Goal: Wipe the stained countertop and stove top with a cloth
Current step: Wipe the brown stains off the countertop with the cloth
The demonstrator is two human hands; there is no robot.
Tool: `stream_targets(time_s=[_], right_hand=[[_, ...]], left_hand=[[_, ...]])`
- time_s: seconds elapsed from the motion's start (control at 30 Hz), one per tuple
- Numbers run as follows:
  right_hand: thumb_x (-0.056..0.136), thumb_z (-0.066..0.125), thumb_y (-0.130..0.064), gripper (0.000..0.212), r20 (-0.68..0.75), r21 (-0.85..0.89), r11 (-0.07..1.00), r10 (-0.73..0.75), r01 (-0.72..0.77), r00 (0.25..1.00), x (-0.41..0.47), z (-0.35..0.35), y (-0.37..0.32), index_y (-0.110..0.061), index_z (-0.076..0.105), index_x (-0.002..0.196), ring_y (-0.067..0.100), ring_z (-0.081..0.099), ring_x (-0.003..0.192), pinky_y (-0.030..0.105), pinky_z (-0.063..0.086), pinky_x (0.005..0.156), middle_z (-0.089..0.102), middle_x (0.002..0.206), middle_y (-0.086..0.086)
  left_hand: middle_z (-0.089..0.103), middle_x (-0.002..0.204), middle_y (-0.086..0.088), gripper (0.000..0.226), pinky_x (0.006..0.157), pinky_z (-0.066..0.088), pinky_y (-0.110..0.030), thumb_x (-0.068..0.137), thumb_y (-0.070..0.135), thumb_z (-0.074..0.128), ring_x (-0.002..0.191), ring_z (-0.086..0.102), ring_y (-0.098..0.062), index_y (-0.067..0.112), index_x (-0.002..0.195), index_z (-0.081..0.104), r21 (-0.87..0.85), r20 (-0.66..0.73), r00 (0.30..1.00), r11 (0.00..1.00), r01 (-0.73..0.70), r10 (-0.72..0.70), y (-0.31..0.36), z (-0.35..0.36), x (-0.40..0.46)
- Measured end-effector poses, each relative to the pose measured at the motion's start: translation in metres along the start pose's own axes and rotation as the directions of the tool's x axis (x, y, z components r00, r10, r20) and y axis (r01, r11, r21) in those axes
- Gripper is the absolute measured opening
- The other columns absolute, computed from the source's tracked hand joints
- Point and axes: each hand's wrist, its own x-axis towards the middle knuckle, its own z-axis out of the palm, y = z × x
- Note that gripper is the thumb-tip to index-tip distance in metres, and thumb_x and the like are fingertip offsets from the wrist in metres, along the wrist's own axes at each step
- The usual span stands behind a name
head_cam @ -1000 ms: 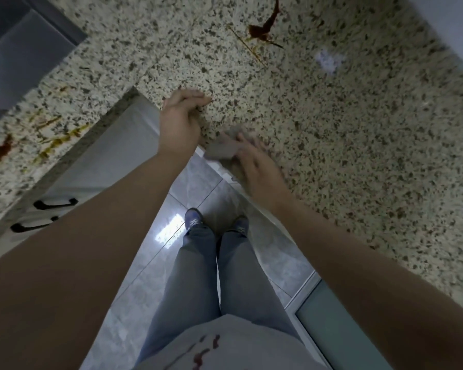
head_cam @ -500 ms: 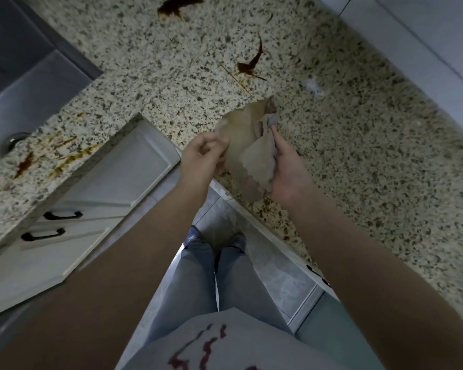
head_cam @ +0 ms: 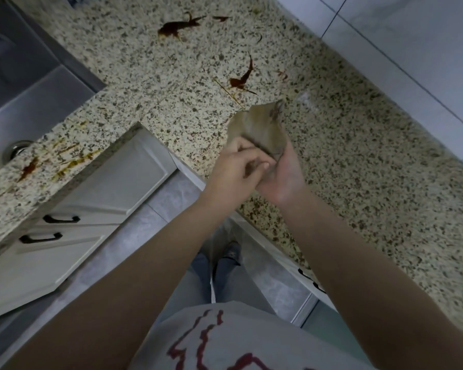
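Both hands have closed in together since a moment ago, left hand (head_cam: 235,166) and right hand (head_cam: 281,174) bunching the beige cloth (head_cam: 259,126) above the stained granite countertop (head_cam: 358,156).

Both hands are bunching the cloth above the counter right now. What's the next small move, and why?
Probably lower the cloth, gripped by the left hand and right hand, onto the nearest dark red stain just beyond it: the cloth is lifted off the countertop, and that stain looks unwiped.
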Motion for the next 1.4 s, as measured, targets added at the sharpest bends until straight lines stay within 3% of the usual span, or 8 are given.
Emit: stream_targets(time_s=[0.13, 0.67, 0.77, 0.87, 1.0, 1.1, 1.23, 1.4], right_hand=[[0.101, 0.039, -0.069, 0.076, 0.01, -0.095, 0.995, 0.019, -0.018, 1.0, 0.002, 0.004, 0.0, -0.012, 0.052, 0.15, 0.03, 0.054, 0.137, 0.044, 0.044, 0.114, 0.061, 0.142, 0.014], [0.109, 0.04, -0.034, 0.043, -0.047, -0.483, 0.876, -0.038, 0.011, 0.998, -0.015, -0.016, -0.027, -0.01, 0.06, 0.138, 0.024, 0.066, 0.116, 0.039, 0.048, 0.106, 0.073, 0.122, 0.009], [0.105, 0.046, -0.035, 0.04, 0.052, -0.638, 0.77, 0.011, 0.025, 0.999, -0.02, -0.016, -0.042, -0.011, 0.064, 0.133, 0.021, 0.069, 0.105, 0.035, 0.056, 0.092, 0.074, 0.113, 0.005], [0.091, 0.07, -0.046, 0.042, 0.13, -0.784, 0.617, 0.056, 0.068, 0.99, -0.023, -0.016, -0.052, -0.018, 0.069, 0.122, 0.021, 0.069, 0.111, 0.046, 0.05, 0.106, 0.073, 0.118, 0.002], [0.088, 0.073, -0.027, 0.029, 0.228, -0.714, 0.682, 0.007, 0.162, 0.974, -0.031, -0.008, -0.052, -0.01, 0.066, 0.111, 0.025, 0.07, 0.109, 0.044, 0.053, 0.102, 0.073, 0.111, 0.005], [0.087, 0.074, -0.024, 0.042, 0.237, -0.65, 0.737, -0.035, 0.185, 0.971, -0.037, 0.002, -0.051, -0.007, 0.066, 0.124, 0.024, 0.069, 0.115, 0.039, 0.055, 0.096, 0.073, 0.122, 0.009], [0.103, 0.052, -0.015, 0.033, 0.211, -0.47, 0.863, -0.093, 0.185, 0.973, -0.043, 0.01, -0.054, -0.008, 0.059, 0.135, 0.02, 0.07, 0.11, 0.034, 0.059, 0.085, 0.07, 0.127, 0.009], [0.105, 0.046, -0.003, 0.043, 0.181, -0.404, 0.9, -0.099, 0.166, 0.978, -0.037, 0.008, -0.057, 0.003, 0.044, 0.147, 0.029, 0.063, 0.124, 0.038, 0.058, 0.097, 0.055, 0.144, 0.025]], left_hand=[[0.065, 0.104, 0.0, 0.009, 0.092, 0.046, -0.026, 0.095, 0.019, 0.065, 0.101, 0.058, -0.012, 0.011, 0.101, 0.064, 0.007, -0.22, 0.975, 1.0, 0.019, -0.016, -0.001, 0.0, 0.007], [0.052, 0.083, 0.009, 0.008, 0.058, 0.037, -0.009, 0.107, 0.023, 0.043, 0.071, 0.048, -0.001, 0.015, 0.105, 0.046, -0.18, -0.259, 0.898, 0.931, 0.317, -0.356, 0.009, -0.046, 0.048], [0.06, 0.083, 0.01, 0.005, 0.065, 0.045, -0.019, 0.105, 0.026, 0.048, 0.074, 0.056, -0.005, 0.022, 0.101, 0.049, -0.072, -0.152, 0.972, 0.982, 0.172, -0.181, 0.018, -0.066, 0.063], [0.064, 0.076, 0.001, 0.008, 0.062, 0.046, -0.029, 0.102, 0.026, 0.057, 0.066, 0.058, -0.018, 0.018, 0.101, 0.056, 0.018, 0.137, 0.99, 1.0, 0.006, -0.009, 0.034, -0.087, 0.08], [0.06, 0.065, 0.006, 0.007, 0.05, 0.041, -0.02, 0.101, 0.025, 0.061, 0.054, 0.049, -0.01, 0.018, 0.099, 0.06, -0.013, 0.506, 0.862, 1.0, 0.006, 0.002, 0.064, -0.104, 0.097], [0.068, 0.089, 0.005, 0.018, 0.065, 0.052, -0.021, 0.099, 0.034, 0.063, 0.077, 0.064, -0.006, 0.017, 0.104, 0.066, -0.108, 0.421, 0.903, 0.984, 0.139, -0.081, 0.067, -0.109, 0.109], [0.071, 0.115, -0.012, 0.061, 0.078, 0.06, -0.034, 0.1, 0.065, 0.039, 0.097, 0.074, -0.022, 0.012, 0.12, 0.061, -0.38, 0.417, 0.729, 0.624, 0.683, -0.543, 0.029, -0.108, 0.096], [0.075, 0.113, -0.011, 0.094, 0.118, 0.028, -0.05, 0.094, 0.078, 0.014, 0.116, 0.067, -0.026, 0.005, 0.144, 0.045, -0.454, 0.632, 0.574, 0.351, 0.819, -0.52, -0.029, -0.067, 0.046]])
